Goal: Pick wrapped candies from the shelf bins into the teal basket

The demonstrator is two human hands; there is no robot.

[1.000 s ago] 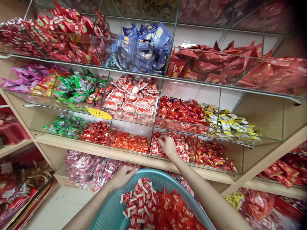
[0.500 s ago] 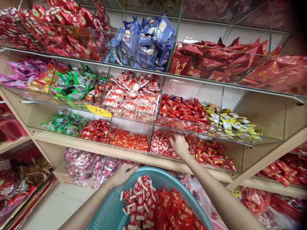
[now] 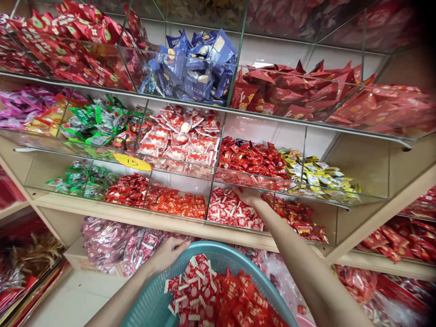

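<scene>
My left hand (image 3: 172, 252) is closed around the rim of a teal plastic basket (image 3: 150, 297), at its far left side. Inside the basket lie red-and-white wrapped candies (image 3: 195, 290) on the left and shiny red-orange packets (image 3: 243, 299) on the right. My right hand (image 3: 249, 196) reaches into a low shelf compartment, at the back of a pile of red-and-white wrapped candies (image 3: 228, 210). Its fingertips are partly hidden under the shelf above and among the wrappers, so their grip does not show.
Clear dividers and front panels split the shelves. An orange-red packet pile (image 3: 177, 203) sits left of my right hand; blue packets (image 3: 200, 68) stand higher up. A yellow tag (image 3: 132, 162) reads 15. Bagged goods (image 3: 112, 243) lie below the wooden shelf edge (image 3: 102, 209).
My right hand has pushed deeper toward the back of the candy compartment, its fingers now less visible. The left hand keeps hold of the basket. The whole view has shifted slightly.
</scene>
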